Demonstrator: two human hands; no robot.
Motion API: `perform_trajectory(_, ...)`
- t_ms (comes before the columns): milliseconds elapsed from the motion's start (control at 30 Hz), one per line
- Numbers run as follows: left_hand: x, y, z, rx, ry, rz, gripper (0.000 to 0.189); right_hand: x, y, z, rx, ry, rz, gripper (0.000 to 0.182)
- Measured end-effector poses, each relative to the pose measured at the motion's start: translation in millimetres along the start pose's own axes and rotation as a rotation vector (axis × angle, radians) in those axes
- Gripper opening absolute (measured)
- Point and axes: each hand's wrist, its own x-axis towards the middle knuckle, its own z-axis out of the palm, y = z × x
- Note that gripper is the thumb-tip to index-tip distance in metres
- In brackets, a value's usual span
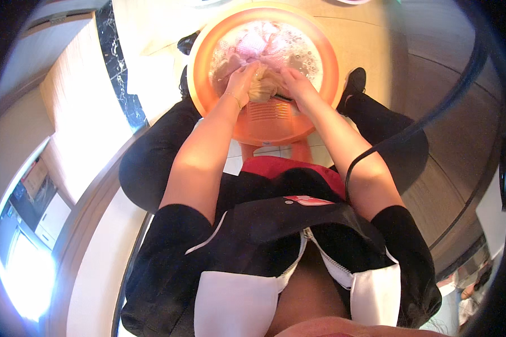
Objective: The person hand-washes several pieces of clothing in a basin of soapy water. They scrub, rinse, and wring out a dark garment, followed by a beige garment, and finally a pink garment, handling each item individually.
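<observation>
An orange plastic basin point(200, 63) with a ridged washboard point(267, 111) moulded into its near side stands between my legs. Sudsy water and a wet pinkish cloth point(253, 44) fill its far part. My left hand point(241, 82) grips the left side of a bunched yellowish wet cloth point(262, 86) just above the ridges. My right hand point(297, 84) is at the right side of the same bunch, its fingers curled on the fabric. Part of the fingers of both hands is hidden by the cloth. A dark strip shows beside the right hand.
Black shoes point(356, 80) flank the basin. A black cable point(388, 141) crosses my right forearm. Curved wooden panels rise at the right, and a dark marbled strip point(114, 63) runs along the floor at the left. Parts of other containers show at the top edge.
</observation>
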Motion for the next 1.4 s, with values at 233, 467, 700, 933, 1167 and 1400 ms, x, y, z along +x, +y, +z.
perform_trajectory(233,-121,65,90,0.168,-0.353,0.112,0.032,-43,-78,-9,-0.341,0.007,-0.393,0.055)
perform_trajectory(467,-148,104,111,0.450,-0.334,0.328,0.033,-115,-137,-15,-0.329,-0.015,-0.462,0.064)
perform_trajectory(700,-129,86,134,0.784,-0.041,0.652,0.033,-96,-128,-3,0.015,0.011,-0.450,0.050)
perform_trajectory(933,-80,88,128,1.280,0.096,1.260,0.024,-94,-137,24,0.193,0.099,-0.163,0.053)
perform_trajectory(1167,-82,81,133,1.412,0.073,1.202,0.025,-58,-120,18,0.546,-0.055,-0.060,0.050)
perform_trajectory(1400,-107,77,148,1.476,0.040,1.245,0.013,-64,-124,15,0.516,-0.099,-0.068,0.050)
